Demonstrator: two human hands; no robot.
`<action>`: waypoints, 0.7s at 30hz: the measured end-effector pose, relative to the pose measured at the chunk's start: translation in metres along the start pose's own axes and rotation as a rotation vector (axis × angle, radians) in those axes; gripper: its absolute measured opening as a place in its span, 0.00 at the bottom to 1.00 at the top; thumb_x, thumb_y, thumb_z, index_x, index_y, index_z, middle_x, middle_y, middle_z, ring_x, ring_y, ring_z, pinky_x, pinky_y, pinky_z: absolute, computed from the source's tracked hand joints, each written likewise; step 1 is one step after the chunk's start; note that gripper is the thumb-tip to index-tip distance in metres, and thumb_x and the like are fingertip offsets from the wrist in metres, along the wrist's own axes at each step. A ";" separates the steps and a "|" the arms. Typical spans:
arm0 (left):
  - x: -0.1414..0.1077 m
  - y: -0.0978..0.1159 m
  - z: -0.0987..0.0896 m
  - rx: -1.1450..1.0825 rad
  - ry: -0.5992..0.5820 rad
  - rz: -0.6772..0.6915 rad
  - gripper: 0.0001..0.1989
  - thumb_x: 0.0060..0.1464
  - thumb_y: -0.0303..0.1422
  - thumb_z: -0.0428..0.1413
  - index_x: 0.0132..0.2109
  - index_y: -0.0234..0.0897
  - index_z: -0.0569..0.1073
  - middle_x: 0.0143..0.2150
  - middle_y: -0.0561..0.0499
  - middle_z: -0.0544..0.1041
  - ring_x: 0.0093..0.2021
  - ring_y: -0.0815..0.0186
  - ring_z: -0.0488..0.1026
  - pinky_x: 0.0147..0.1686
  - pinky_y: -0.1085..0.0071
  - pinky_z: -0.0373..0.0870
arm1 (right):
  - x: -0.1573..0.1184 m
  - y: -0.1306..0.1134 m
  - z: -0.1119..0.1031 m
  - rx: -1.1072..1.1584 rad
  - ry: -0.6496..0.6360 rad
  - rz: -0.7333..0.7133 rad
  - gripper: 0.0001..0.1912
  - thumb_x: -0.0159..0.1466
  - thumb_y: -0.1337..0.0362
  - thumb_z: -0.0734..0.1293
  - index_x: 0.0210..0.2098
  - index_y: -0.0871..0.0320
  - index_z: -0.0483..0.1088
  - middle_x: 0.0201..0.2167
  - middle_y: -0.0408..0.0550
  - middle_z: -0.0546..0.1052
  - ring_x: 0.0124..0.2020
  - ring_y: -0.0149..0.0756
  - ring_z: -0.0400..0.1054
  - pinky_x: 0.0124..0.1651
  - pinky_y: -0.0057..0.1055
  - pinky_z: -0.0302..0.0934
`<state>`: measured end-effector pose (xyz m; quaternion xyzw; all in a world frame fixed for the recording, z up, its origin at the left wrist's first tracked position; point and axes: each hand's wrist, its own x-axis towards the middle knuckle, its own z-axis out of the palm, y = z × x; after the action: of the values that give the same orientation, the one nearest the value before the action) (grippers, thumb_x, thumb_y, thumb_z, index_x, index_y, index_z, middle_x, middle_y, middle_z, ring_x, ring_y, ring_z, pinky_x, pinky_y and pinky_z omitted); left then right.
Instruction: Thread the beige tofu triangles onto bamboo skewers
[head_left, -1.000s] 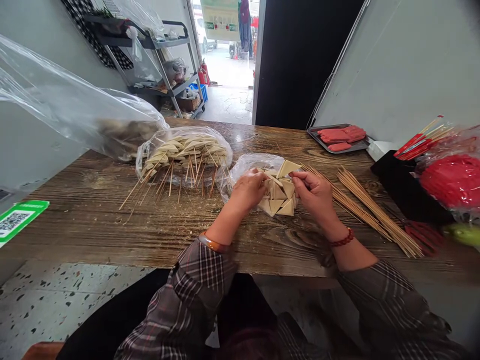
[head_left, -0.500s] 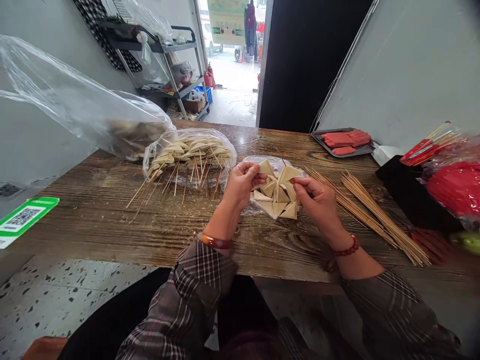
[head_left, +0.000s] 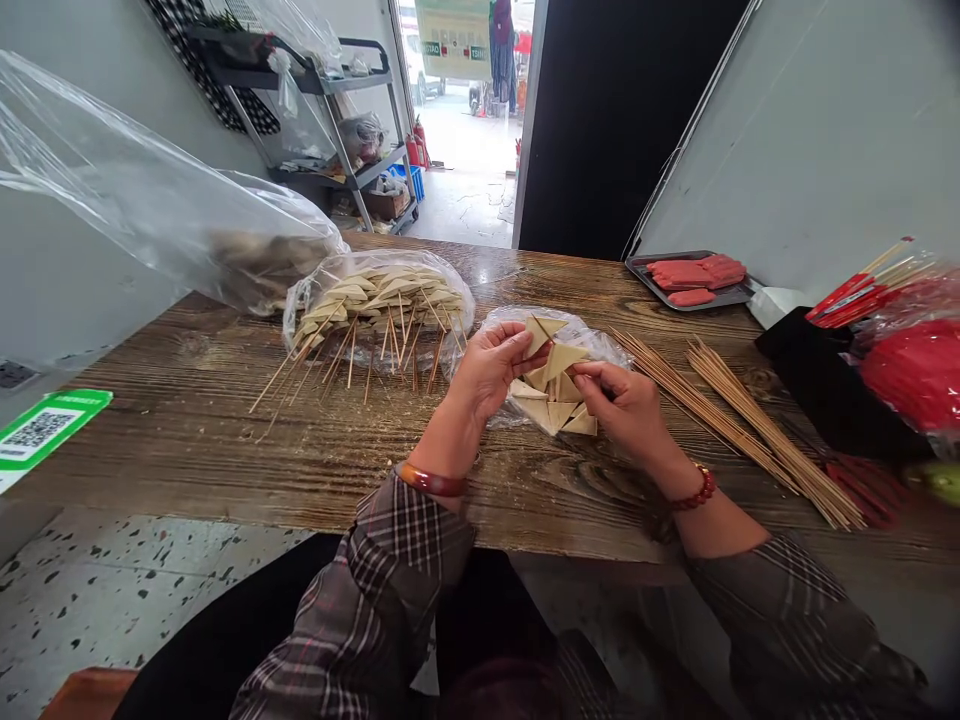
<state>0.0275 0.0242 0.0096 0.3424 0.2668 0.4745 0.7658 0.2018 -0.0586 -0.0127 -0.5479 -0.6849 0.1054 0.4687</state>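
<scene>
My left hand (head_left: 489,372) is closed, pinching a pale folded tofu-skin triangle (head_left: 543,330) between thumb and fingers. A thin dark line, seemingly a skewer, crosses that piece. Just to its right, my right hand (head_left: 628,405) grips the edge of another tofu-skin triangle (head_left: 565,357). The two held pieces are close together, and I cannot tell if they touch. Below them, several more folded triangles (head_left: 553,412) lie on a clear plastic bag (head_left: 592,340), partly hidden by my hands.
Skewered tofu-skin pieces (head_left: 397,290) are heaped on plastic to the left, sticks pointing towards me. Bare bamboo skewers (head_left: 772,430) lie on the right of the wooden table (head_left: 300,470). Behind are a tray (head_left: 694,300) of red sticks and a black box (head_left: 832,380).
The two held triangles have come closer together and turned. My right hand has shifted slightly left. The camera view has moved a little.
</scene>
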 end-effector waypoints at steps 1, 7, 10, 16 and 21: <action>0.000 -0.001 0.000 0.000 -0.008 0.004 0.06 0.52 0.22 0.61 0.37 0.31 0.71 0.31 0.47 0.80 0.31 0.66 0.80 0.36 0.70 0.77 | 0.000 0.001 0.000 -0.002 0.001 -0.002 0.11 0.65 0.62 0.65 0.40 0.56 0.79 0.35 0.49 0.83 0.30 0.35 0.76 0.32 0.30 0.67; 0.000 0.002 0.002 -0.046 0.053 0.043 0.12 0.53 0.21 0.60 0.46 0.31 0.72 0.34 0.47 0.80 0.31 0.67 0.80 0.38 0.70 0.77 | -0.001 -0.001 -0.001 0.003 -0.003 0.015 0.11 0.65 0.61 0.65 0.40 0.56 0.79 0.33 0.47 0.83 0.28 0.33 0.74 0.30 0.29 0.65; 0.001 0.004 0.002 -0.086 0.130 0.053 0.08 0.56 0.21 0.58 0.44 0.29 0.73 0.34 0.46 0.80 0.32 0.67 0.80 0.40 0.70 0.77 | -0.002 -0.002 -0.004 -0.015 -0.020 0.022 0.11 0.64 0.61 0.65 0.40 0.56 0.80 0.32 0.48 0.83 0.27 0.33 0.74 0.28 0.29 0.64; 0.002 0.007 0.003 -0.121 0.184 0.065 0.06 0.59 0.21 0.54 0.41 0.29 0.74 0.34 0.45 0.81 0.33 0.67 0.80 0.39 0.71 0.77 | -0.001 -0.001 -0.009 -0.011 -0.058 -0.011 0.12 0.64 0.61 0.65 0.40 0.56 0.80 0.34 0.48 0.84 0.30 0.36 0.77 0.32 0.30 0.67; 0.002 0.009 0.001 -0.089 0.181 0.054 0.07 0.59 0.21 0.52 0.43 0.29 0.73 0.32 0.45 0.81 0.31 0.67 0.80 0.35 0.73 0.77 | 0.001 -0.001 -0.011 -0.010 -0.099 -0.054 0.11 0.65 0.62 0.65 0.40 0.56 0.80 0.36 0.48 0.84 0.34 0.37 0.78 0.37 0.31 0.70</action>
<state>0.0241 0.0283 0.0165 0.2709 0.3042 0.5352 0.7400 0.2099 -0.0624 -0.0060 -0.5254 -0.7224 0.1164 0.4341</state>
